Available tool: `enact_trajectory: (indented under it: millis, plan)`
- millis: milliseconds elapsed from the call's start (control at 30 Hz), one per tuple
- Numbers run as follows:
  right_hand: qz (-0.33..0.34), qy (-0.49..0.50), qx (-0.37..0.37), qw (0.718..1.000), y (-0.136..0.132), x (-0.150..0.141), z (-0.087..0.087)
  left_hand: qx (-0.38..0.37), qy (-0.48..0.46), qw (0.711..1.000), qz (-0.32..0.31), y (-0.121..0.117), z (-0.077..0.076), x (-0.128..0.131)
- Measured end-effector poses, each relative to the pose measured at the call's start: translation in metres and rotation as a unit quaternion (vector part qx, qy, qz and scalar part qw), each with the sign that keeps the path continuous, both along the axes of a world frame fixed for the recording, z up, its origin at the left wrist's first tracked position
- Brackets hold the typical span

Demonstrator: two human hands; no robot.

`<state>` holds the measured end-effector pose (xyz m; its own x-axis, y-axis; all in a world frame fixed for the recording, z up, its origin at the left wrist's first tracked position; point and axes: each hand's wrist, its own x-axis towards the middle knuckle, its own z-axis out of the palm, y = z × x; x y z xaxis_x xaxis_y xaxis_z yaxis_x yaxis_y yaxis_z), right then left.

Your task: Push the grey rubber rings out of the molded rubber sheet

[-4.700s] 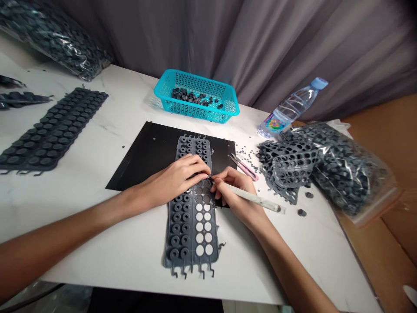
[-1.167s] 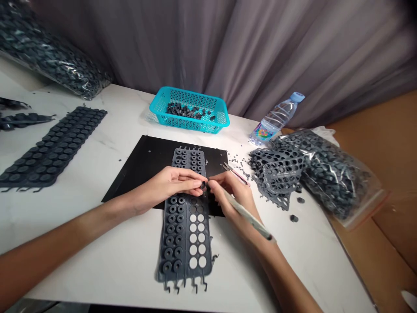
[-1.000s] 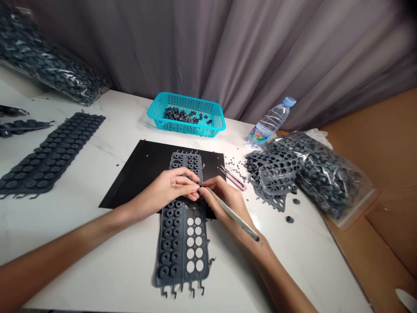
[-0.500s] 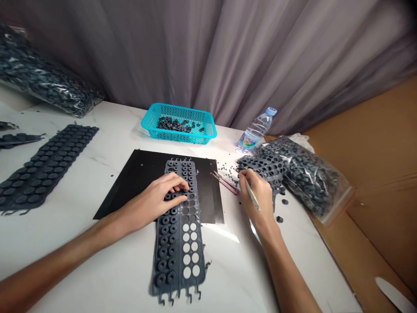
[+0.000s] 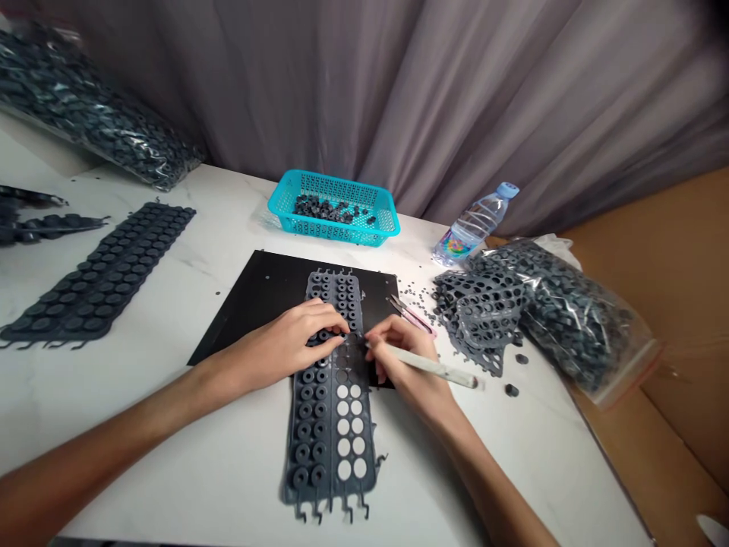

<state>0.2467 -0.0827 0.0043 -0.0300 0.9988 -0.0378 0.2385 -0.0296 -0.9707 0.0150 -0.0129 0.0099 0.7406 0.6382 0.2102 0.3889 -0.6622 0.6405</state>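
Observation:
A dark grey rubber sheet (image 5: 331, 448) lies lengthwise before me, with ring-shaped plugs in its left rows and open holes in the lower right ones. My left hand (image 5: 304, 338) rests across its middle, thumb and forefinger drawn together on the rubber at the centre. Gripped in my right hand (image 5: 407, 353) is a white pen-like tool (image 5: 441, 370), its back end pointing right. The fingertips of this hand are at the sheet's right edge, close to the left fingertips; the tool's working tip is hidden. Under the sheet's upper part lies a black mat (image 5: 239, 304).
A turquoise basket (image 5: 336, 232) holds loose black plugs. Pink-handled snips (image 5: 414, 317) lie right of the mat. Beyond are punched scrap sheets (image 5: 484, 311), a bag of black parts (image 5: 575, 319) and a water bottle (image 5: 475, 224). Another rubber sheet (image 5: 108, 273) lies left.
My right hand has moved left with the pen-like tool, from beside the scrap sheets to the rubber sheet's edge. The left hand stays on the sheet. The view has shifted slightly.

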Motion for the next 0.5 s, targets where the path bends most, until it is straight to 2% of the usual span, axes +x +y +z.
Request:
enact_trajectory:
  millis: [167,500]
  plan:
    - [0.007,0.071,-0.022,0.997,-0.001,-0.013,-0.011,0.001,0.000,1.000,-0.012,0.001,0.000,0.000]
    - [0.010,0.062,-0.023,0.998,0.000,-0.015,-0.016,0.001,-0.005,1.000,-0.012,0.002,-0.001,0.000]
